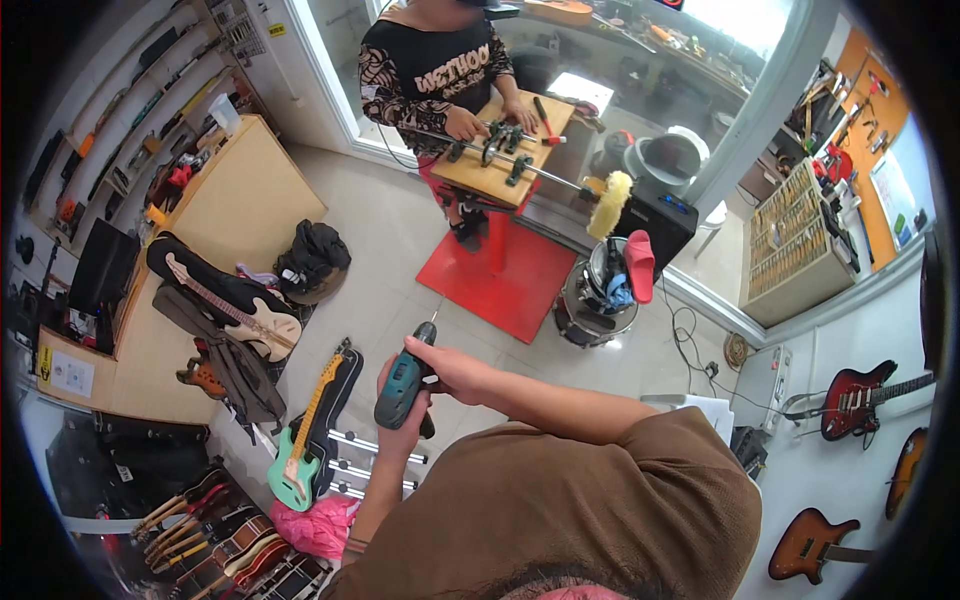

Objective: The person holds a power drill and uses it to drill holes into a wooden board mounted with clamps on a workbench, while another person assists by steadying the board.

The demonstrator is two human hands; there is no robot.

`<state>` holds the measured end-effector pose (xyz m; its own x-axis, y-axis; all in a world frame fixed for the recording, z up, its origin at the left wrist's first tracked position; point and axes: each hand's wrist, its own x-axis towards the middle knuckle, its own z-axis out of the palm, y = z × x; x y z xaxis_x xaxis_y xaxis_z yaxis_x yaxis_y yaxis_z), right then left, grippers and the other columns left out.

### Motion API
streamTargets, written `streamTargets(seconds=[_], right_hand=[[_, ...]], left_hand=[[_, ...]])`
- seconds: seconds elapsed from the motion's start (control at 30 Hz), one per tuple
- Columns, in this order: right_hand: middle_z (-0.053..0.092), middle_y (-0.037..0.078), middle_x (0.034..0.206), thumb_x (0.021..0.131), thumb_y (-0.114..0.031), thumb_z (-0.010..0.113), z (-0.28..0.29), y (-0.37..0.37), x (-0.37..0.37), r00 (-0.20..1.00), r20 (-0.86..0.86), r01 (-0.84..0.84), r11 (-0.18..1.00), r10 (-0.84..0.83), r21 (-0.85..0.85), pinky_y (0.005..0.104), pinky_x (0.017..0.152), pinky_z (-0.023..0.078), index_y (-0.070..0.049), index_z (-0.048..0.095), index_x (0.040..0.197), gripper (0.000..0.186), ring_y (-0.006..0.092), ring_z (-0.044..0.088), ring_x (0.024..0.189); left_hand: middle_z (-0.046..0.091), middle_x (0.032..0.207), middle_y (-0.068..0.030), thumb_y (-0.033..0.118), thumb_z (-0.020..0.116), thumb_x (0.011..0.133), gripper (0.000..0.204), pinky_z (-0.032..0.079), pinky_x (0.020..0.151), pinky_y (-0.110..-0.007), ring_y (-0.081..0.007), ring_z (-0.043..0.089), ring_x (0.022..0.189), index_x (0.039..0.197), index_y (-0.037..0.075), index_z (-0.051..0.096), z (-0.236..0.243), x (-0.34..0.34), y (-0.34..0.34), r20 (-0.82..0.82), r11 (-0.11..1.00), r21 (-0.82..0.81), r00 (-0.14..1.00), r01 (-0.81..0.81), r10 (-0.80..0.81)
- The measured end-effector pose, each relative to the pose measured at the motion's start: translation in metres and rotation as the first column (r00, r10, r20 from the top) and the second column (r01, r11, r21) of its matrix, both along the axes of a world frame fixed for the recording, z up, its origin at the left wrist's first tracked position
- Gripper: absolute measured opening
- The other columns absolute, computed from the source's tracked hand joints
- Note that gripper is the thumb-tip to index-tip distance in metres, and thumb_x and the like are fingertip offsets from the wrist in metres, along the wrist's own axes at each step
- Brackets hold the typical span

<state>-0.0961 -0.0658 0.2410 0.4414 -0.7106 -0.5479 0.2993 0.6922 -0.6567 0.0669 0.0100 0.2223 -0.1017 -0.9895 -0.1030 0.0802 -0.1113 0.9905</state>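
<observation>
A teal and black cordless drill [403, 382] is between my two hands in front of my body, a thin bit in its chuck pointing away from me. My left hand [402, 436] is closed about its rear and grip, partly hidden beneath the body. Up near the chuck, my right hand [446, 367] rests against the drill's side, its thumb along the top and its other fingers bent and partly hidden. Past the bit lies a red base plate [490, 270] under a small wooden workbench [470, 170].
Another person [440, 75] works with both hands at the bench, on a metal shaft carrying a fluffy yellow buffing wheel [610, 205]. A mint-green guitar [295, 462] and a cream guitar [265, 325] lie at left. Buckets with a pink slipper [638, 265] stand right; cables cross the floor.
</observation>
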Motion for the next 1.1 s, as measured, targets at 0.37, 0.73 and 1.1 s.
streamTargets(seconds=[0.37,0.73,1.1], right_hand=[[0.061,0.019,0.144,0.105,-0.074,0.034,-0.032,-0.175,-0.006,0.901,-0.046,-0.423,0.846,0.432,-0.325,0.0500,0.118,0.038,-0.003,0.059,0.145,0.085,0.0311,0.053,0.136],[0.066,0.020,0.133,0.103,-0.039,0.062,-0.094,-0.307,-0.078,0.788,-0.604,-0.418,0.824,0.119,-0.383,0.0444,0.104,0.051,-0.001,0.065,0.130,0.047,0.0340,0.063,0.124],[0.058,0.023,0.136,0.093,-0.032,0.072,-0.040,-0.437,-0.127,-0.334,-0.758,-0.225,0.828,-0.561,-0.514,0.0496,0.102,0.050,-0.012,0.063,0.138,0.050,0.0412,0.059,0.122]], left_hand=[[0.065,0.133,-0.0155,0.000,0.072,0.088,0.079,0.052,0.101,-0.035,-0.0217,0.067,0.113,0.159,-0.003,0.037,0.026,0.031,-0.149,0.186,0.984,-0.128,0.971,-0.128,0.151],[0.065,0.136,-0.0204,0.007,0.075,0.087,0.078,0.049,0.106,-0.037,-0.0276,0.066,0.121,0.156,-0.004,0.042,0.035,0.071,-0.318,0.421,0.962,-0.267,0.905,0.055,0.065],[0.067,0.135,-0.0203,0.003,0.080,0.082,0.079,0.054,0.100,-0.037,-0.0282,0.070,0.116,0.154,-0.001,0.048,0.032,0.124,-0.502,0.576,0.835,-0.271,0.775,0.480,-0.258]])
